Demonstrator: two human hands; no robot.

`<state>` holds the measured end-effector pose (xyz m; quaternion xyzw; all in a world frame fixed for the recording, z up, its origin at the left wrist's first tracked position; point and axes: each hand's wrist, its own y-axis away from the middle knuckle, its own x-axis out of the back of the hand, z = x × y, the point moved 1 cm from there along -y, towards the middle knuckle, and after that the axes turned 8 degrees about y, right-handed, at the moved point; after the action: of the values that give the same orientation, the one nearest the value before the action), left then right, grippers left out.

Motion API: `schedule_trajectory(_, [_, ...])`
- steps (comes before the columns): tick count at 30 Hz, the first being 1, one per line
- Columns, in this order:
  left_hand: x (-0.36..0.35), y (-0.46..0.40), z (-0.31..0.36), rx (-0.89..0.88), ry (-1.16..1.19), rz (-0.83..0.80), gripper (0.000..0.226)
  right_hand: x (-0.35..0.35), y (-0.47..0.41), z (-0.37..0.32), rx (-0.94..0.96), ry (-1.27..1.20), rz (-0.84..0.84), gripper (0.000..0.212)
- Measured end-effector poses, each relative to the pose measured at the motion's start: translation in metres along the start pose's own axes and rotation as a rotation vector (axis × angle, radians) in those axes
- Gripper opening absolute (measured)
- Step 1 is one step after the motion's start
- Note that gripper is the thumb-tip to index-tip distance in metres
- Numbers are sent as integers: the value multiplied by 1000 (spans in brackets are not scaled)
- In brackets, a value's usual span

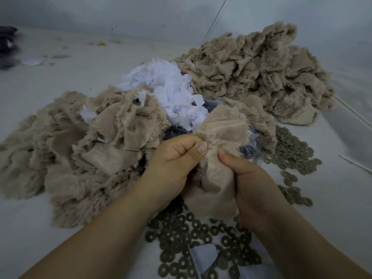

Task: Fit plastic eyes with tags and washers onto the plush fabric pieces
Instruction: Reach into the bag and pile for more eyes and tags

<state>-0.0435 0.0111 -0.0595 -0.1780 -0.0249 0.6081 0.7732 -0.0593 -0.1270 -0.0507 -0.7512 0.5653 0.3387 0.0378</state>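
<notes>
Plush fabric piece (218, 137) held above table (332, 178), backing side up, between both hands. Left hand (173, 158) curls into fist, thumb pinching fabric edge; right hand (249, 178) grips lower fold, thumb pressing in. No eye visible in grasp; cannot tell whether post already through. Judged step: locating or seating eye. Next: take washer from washers (201, 238) near wrists, tag from white tags (173, 87) behind.

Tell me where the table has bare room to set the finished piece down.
Free: the bare table behind the left plush pile, and the near-left corner in front of it. Also far right, past the washers. Crowded: the middle, with white tags, the right plush pile, and washers under both hands.
</notes>
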Motion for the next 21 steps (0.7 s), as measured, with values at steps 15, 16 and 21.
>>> schedule_trajectory(15, [-1,2,0,-55,-103,59,37,0,1,3,133,38,-24,34])
schedule_trajectory(16, [-1,2,-1,-58,-83,75,36,0,1,3,115,22,-46,34])
schedule_trajectory(21, [-4,3,-2,-64,-93,135,40,2,-2,4,60,-4,-72,42])
